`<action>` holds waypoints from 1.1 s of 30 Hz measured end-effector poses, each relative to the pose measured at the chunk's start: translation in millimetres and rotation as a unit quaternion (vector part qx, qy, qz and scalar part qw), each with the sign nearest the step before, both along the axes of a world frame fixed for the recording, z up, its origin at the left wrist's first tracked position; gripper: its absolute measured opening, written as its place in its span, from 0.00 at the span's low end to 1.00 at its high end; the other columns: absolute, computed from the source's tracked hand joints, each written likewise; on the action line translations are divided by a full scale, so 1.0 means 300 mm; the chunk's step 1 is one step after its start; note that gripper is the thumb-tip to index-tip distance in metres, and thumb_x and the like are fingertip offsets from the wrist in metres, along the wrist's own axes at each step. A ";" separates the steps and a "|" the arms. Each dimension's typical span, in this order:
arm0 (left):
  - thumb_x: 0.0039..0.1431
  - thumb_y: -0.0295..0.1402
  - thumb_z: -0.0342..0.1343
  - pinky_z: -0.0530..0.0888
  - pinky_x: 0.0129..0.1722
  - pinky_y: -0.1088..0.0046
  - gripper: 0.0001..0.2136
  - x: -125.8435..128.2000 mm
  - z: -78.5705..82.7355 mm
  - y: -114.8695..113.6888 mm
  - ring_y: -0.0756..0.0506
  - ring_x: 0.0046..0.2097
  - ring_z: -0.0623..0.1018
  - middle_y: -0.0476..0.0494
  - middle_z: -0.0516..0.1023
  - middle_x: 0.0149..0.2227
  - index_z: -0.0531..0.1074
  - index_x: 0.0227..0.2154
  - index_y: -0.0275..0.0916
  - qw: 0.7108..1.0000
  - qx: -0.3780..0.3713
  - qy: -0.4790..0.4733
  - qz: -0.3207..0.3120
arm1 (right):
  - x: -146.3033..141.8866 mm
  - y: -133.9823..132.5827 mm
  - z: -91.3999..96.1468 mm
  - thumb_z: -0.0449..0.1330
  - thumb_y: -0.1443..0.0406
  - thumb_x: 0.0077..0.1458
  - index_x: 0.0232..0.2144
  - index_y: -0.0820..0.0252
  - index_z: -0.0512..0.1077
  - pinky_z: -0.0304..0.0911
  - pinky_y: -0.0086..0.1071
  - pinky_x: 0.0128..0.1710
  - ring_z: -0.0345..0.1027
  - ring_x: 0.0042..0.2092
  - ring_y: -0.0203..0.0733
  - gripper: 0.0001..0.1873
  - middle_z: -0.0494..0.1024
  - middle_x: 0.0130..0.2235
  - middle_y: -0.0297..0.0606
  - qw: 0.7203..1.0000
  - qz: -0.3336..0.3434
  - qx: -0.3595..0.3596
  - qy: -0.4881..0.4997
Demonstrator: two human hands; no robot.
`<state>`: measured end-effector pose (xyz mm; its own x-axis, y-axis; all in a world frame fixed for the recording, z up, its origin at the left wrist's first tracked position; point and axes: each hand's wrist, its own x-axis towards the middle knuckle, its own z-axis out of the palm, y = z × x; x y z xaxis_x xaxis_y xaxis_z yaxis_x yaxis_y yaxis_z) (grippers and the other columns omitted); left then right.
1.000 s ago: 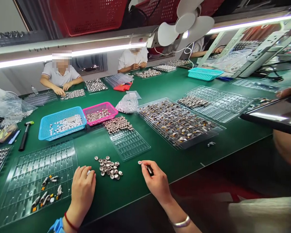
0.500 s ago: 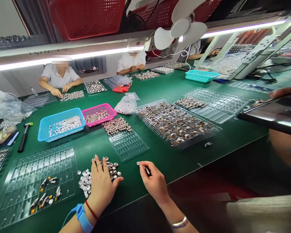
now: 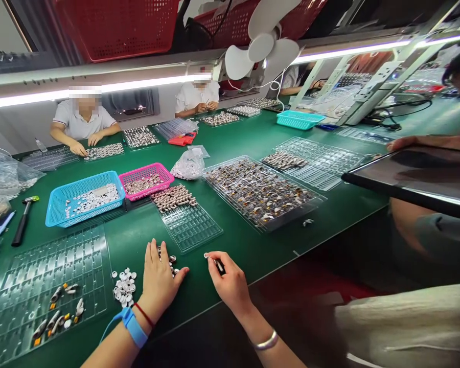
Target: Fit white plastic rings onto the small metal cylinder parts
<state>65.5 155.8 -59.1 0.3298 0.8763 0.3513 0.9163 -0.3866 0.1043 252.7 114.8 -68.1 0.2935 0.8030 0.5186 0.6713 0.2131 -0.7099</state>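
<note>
My left hand (image 3: 159,278), a blue strap at its wrist, lies palm down with its fingers stretched out over small round white-and-brown parts (image 3: 172,259). The hand hides most of these. Left of it lies a loose heap of white round caps (image 3: 124,287), apart from the hand. My right hand (image 3: 230,281) pinches a small white round piece (image 3: 206,255) between thumb and fingertips. A dark, slim object (image 3: 220,266) shows within the curl of the same hand; its kind I cannot make out. Both hands are just above or on the green table (image 3: 199,301).
A clear tray (image 3: 72,260) with several orange-tipped parts lies left. Behind stand a blue basket (image 3: 61,217), a pink basket (image 3: 149,194), a half-filled tray (image 3: 191,225) and a full tray (image 3: 260,194). A hammer (image 3: 23,222) lies far left. A person at right holds a dark tablet (image 3: 414,179).
The view has turned right, so the table appears shifted left. My left hand has slid right across the brown parts, away from the white caps. My right hand keeps its pinch.
</note>
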 end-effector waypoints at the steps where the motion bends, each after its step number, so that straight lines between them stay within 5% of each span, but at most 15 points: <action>1: 0.59 0.47 0.57 0.67 0.58 0.49 0.32 0.006 0.006 0.007 0.27 0.63 0.63 0.20 0.63 0.61 0.64 0.57 0.25 1.000 0.000 0.002 -0.004 | 0.000 0.000 0.001 0.51 0.63 0.64 0.34 0.57 0.69 0.73 0.35 0.37 0.76 0.35 0.43 0.09 0.79 0.34 0.40 1.000 0.001 0.001 0.000; 9: 0.63 0.33 0.56 0.74 0.46 0.60 0.07 0.030 0.058 0.059 0.43 0.45 0.75 0.42 0.74 0.43 0.72 0.40 0.36 0.999 -0.002 0.032 -0.002 | -0.002 -0.001 0.009 0.51 0.63 0.65 0.34 0.57 0.70 0.72 0.33 0.35 0.76 0.34 0.42 0.10 0.79 0.33 0.40 1.000 0.010 0.005 -0.002; 22: 0.64 0.37 0.56 0.77 0.41 0.63 0.11 0.025 0.058 0.146 0.45 0.42 0.78 0.43 0.76 0.43 0.72 0.44 0.35 0.995 -0.050 0.084 0.002 | -0.002 0.001 0.002 0.51 0.64 0.64 0.34 0.57 0.70 0.72 0.33 0.35 0.76 0.34 0.43 0.09 0.79 0.33 0.40 1.000 0.007 0.017 0.002; 33: 0.65 0.37 0.56 0.78 0.40 0.64 0.11 0.014 0.051 0.140 0.46 0.40 0.78 0.43 0.77 0.43 0.72 0.45 0.35 0.993 -0.084 0.083 -0.005 | -0.002 -0.004 0.006 0.51 0.63 0.65 0.34 0.57 0.69 0.72 0.33 0.35 0.76 0.34 0.42 0.09 0.79 0.33 0.40 1.000 0.016 0.017 -0.002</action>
<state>69.7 197.9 -43.8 0.3803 0.9140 0.1413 0.9223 -0.3862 0.0157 252.3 113.6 -66.4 0.2671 0.7936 0.5467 0.6661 0.2580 -0.6998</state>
